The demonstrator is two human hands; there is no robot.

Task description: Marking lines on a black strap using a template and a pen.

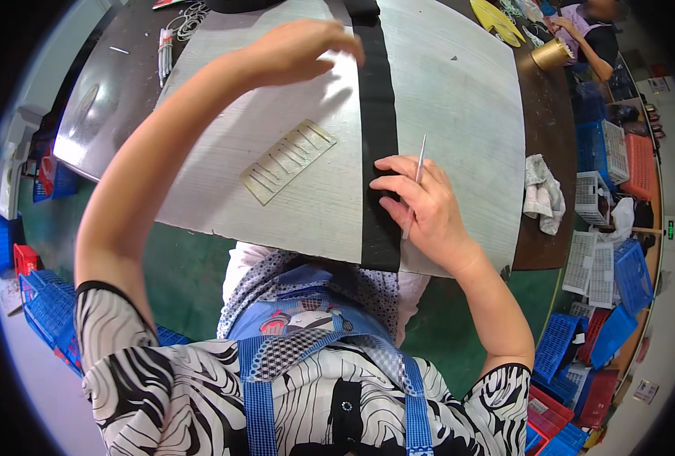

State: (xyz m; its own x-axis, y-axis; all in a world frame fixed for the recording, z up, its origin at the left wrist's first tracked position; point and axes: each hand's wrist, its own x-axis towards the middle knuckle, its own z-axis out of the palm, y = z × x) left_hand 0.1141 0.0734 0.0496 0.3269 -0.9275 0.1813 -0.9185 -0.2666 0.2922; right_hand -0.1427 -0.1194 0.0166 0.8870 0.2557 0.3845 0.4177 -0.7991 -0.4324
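Note:
A long black strip of fabric or band runs from the far edge to the near edge of a pale board. My right hand is closed round a slim silver pen-like tool, its pointed end up and away from the board. Fingertips of that hand rest at the strip's near part. Farther off, my left hand reaches over the strip's far part, fingers stretched out and thumb apart, holding nothing visible. Between my arms lies a flat, translucent yellowish template with several slots.
White pens and a coiled cord lie far left. At the far right are a yellow disc and a gold cylinder. A crumpled cloth sits by the right edge. Beyond are stacked crates and another person.

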